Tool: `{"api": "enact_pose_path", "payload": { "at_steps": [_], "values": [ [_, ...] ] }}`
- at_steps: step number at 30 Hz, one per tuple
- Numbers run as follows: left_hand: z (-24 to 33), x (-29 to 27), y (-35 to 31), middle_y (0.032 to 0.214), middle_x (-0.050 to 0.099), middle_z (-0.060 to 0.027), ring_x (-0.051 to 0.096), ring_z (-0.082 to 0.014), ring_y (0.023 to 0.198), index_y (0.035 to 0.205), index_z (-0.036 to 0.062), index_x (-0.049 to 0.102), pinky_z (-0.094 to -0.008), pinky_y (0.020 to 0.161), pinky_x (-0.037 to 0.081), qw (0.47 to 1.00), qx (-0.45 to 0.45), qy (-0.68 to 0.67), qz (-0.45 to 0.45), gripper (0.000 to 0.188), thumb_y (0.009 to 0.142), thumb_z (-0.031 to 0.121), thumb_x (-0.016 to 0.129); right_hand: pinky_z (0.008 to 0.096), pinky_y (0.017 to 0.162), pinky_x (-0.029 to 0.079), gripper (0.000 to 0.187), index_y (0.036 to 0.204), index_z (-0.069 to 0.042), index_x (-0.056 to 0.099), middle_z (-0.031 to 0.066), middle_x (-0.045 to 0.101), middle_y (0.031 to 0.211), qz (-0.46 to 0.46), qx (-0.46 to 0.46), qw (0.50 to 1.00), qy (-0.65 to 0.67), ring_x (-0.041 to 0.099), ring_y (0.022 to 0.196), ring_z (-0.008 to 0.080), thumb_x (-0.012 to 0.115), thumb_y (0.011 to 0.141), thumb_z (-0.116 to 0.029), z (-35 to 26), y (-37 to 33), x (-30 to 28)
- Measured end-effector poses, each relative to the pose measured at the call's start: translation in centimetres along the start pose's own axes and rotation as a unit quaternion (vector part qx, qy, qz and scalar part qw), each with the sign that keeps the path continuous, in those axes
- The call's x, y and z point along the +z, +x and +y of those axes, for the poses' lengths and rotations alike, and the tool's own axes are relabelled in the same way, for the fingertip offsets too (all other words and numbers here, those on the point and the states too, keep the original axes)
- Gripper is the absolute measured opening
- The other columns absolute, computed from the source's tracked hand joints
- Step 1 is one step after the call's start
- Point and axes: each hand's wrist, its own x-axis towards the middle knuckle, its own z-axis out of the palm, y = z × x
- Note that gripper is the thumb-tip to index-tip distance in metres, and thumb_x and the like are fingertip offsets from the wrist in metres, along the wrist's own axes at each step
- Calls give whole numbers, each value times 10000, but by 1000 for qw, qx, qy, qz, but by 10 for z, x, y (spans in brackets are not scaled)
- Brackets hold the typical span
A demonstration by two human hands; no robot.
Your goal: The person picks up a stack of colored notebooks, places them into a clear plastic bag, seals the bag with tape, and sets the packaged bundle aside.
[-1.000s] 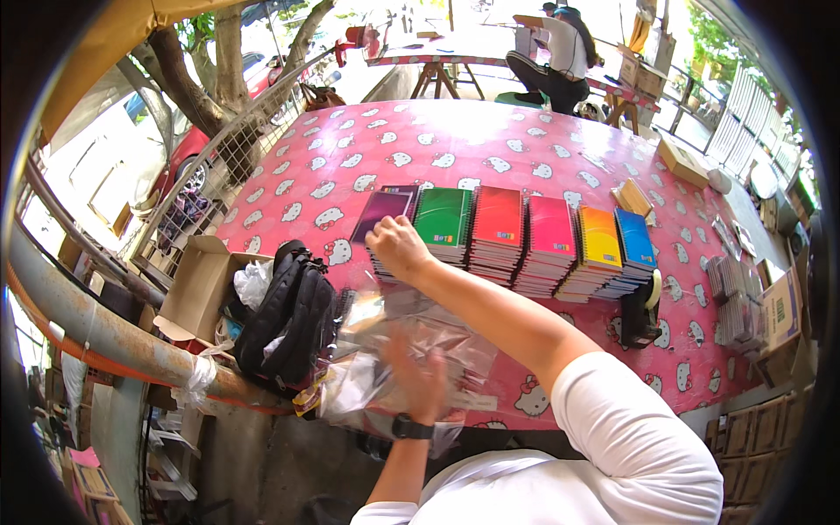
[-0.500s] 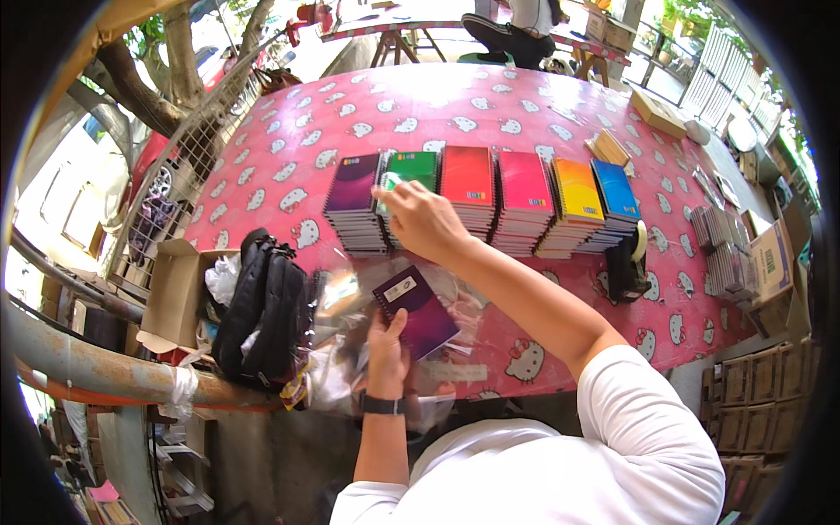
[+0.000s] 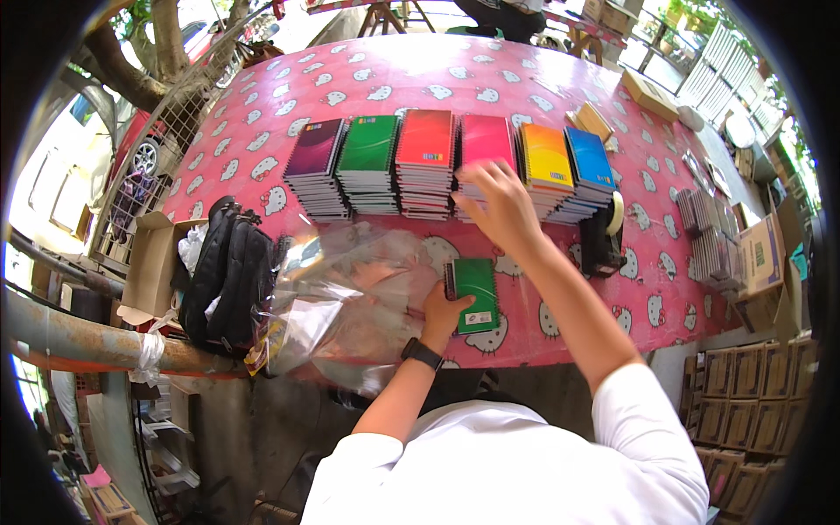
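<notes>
My left hand (image 3: 443, 313) is closed on a small pile of spiral notebooks above the table's near edge. A green notebook (image 3: 475, 289) lies on top of that pile, and a dark edge of another shows beneath it. Over the front of the pink notebook stack (image 3: 486, 136) is my right hand (image 3: 499, 203), fingers stretched and thumb apart, with nothing seen in it. It hides that stack's lower front. To its left stand purple (image 3: 313, 149), green (image 3: 367, 144) and red notebook stacks (image 3: 426, 140); to its right, yellow (image 3: 547, 153) and blue ones (image 3: 590, 157).
Clear plastic wrap (image 3: 359, 289) spreads left of my left hand, beside a black bag (image 3: 229, 280) and an open carton (image 3: 153, 271). A tape dispenser (image 3: 602, 245) stands by the blue stack. Wrapped notebook bundles (image 3: 704, 236) and a cardboard box (image 3: 761, 254) are at the right.
My right hand has moved right, from the green stack to the pink one. A green notebook now covers the purple one in my left hand, which has shifted right.
</notes>
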Motion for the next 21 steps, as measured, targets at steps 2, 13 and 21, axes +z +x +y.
{"api": "enact_pose_path", "payload": {
  "at_steps": [2, 13, 21],
  "values": [
    [2, 5, 1, 915, 663, -95, 628, -180, 835, 1024, -3, 584, -294, 768, 479, 995, 28, 97, -4, 360, 720, 105, 744, 428, 837, 446, 252, 940, -56, 605, 84, 620, 962, 3, -51, 998, -43, 556, 1002, 276, 699, 757, -202, 17, 38, 25],
    [-15, -2, 8, 861, 642, -150, 621, -244, 808, 987, 9, 602, -341, 746, 457, 992, 34, 119, -22, 341, 815, 299, 650, 388, 656, 527, 129, 800, -21, 644, 129, 640, 721, -168, -107, 972, -126, 631, 675, 288, 556, 754, -104, 45, 80, 35],
    [-11, -17, 14, 1083, 620, -70, 591, -178, 1001, 1224, 34, 513, -306, 881, 445, 955, -34, -290, -57, 578, 939, 525, 403, 317, 596, 498, 211, 932, 15, 647, 87, 660, 789, -378, 310, 797, 354, 614, 675, 166, 599, 766, -106, 56, 2, -49]
  ]
}}
